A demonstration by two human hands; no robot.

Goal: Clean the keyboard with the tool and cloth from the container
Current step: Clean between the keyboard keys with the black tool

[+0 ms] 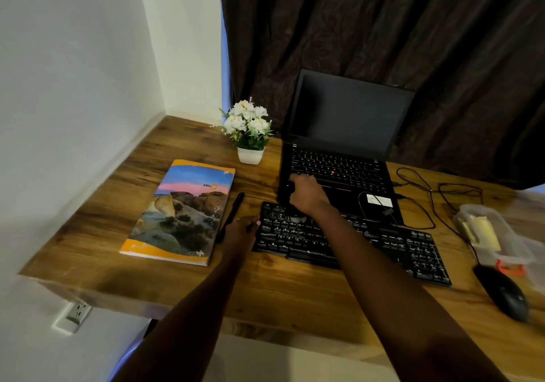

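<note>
Cleaning looks underway: the right hand (306, 195) is clenched on something dark, cannot tell what, over the keyboard (348, 240)'s 11 o'clock corner; the left hand (243, 228) steadies its 9 o'clock edge, fingers flat. The container (495, 234) sits at 3 o'clock.

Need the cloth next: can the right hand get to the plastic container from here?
Probably yes: the right hand holds nothing visible, and the plastic container sits lidless at the desk's right edge, past the keyboard, with only cables between.
</note>
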